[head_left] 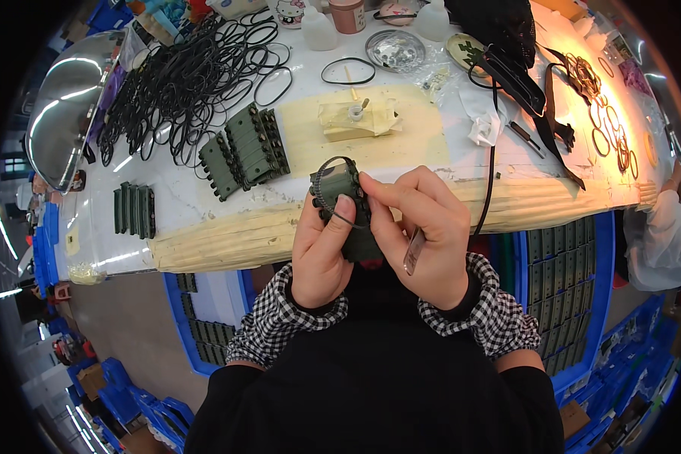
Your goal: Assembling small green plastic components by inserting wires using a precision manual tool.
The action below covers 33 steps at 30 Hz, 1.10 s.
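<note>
One long green piece (pixel 333 185) is gripped in the fingers of the left hand (pixel 318 253), with the thumb pressed on its front. A thin black ring (pixel 342 219) loops around it, and the left thumb touches the ring too. The right hand (pixel 437 234) has its thumb and pointing finger pinched together at the right side of the green piece. I cannot tell if they also hold the ring. The other right fingers are curled around a shiny metal tool (pixel 414 251) that points down.

All this is held up at the near edge of the counter (pixel 181 200), where yellow tape (pixel 227 234) runs along. Just past the hands, to the left, lie rows of green pieces (pixel 256 147) side by side. A smaller green bunch (pixel 135 210) sits more to the left. Straight ahead is a yellow taped block (pixel 352 130) with a little cup (pixel 356 112) on it.

Farther back are a big messy heap of black rings (pixel 197 76), a clear round dish (pixel 396 49) with small bits in it, and a pink jar (pixel 348 15). A pen (pixel 526 140) lies to the right. Below, blue bins (pixel 605 265) hold more green pieces.
</note>
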Motion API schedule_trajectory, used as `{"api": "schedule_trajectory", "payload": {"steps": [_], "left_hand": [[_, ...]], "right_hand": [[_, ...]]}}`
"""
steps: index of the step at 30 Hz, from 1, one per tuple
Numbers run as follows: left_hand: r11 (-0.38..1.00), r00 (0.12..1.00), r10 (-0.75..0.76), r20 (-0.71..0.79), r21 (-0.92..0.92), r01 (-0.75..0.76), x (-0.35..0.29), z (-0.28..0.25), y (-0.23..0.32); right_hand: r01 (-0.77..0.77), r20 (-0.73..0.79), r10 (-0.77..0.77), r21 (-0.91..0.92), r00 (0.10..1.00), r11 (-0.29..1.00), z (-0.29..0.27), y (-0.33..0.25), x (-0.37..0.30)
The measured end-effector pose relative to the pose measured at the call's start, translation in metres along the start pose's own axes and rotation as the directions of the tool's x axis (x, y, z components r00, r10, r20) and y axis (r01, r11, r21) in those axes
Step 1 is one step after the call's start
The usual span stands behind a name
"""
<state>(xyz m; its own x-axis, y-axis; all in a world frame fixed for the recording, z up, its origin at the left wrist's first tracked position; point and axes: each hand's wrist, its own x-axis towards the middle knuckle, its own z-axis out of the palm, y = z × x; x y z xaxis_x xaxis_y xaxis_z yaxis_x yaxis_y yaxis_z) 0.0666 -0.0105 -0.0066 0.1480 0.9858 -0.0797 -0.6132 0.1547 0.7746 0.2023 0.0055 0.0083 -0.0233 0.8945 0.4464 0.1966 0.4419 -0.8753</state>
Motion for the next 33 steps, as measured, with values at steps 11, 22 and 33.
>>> {"api": "schedule_trajectory", "payload": {"steps": [11, 22, 33], "left_hand": [[0.993, 0.992, -0.088, 0.091, -0.076, 0.095, 0.001, -0.007, 0.007], [0.964, 0.963, -0.148, 0.226, -0.185, 0.192, 0.004, -0.01, 0.01], [0.973, 0.96, -0.186, 0.209, -0.097, 0.209, 0.003, -0.013, 0.013]], "right_hand": [[0.055, 0.05, -0.057, 0.034, 0.997, 0.998, -0.001, 0.003, 0.004], [-0.198, 0.191, 0.148, 0.28, 0.97, 0.939, -0.013, -0.006, 0.01], [-0.196, 0.223, 0.131, 0.297, 0.966, 0.935, -0.018, -0.007, 0.013]]}}
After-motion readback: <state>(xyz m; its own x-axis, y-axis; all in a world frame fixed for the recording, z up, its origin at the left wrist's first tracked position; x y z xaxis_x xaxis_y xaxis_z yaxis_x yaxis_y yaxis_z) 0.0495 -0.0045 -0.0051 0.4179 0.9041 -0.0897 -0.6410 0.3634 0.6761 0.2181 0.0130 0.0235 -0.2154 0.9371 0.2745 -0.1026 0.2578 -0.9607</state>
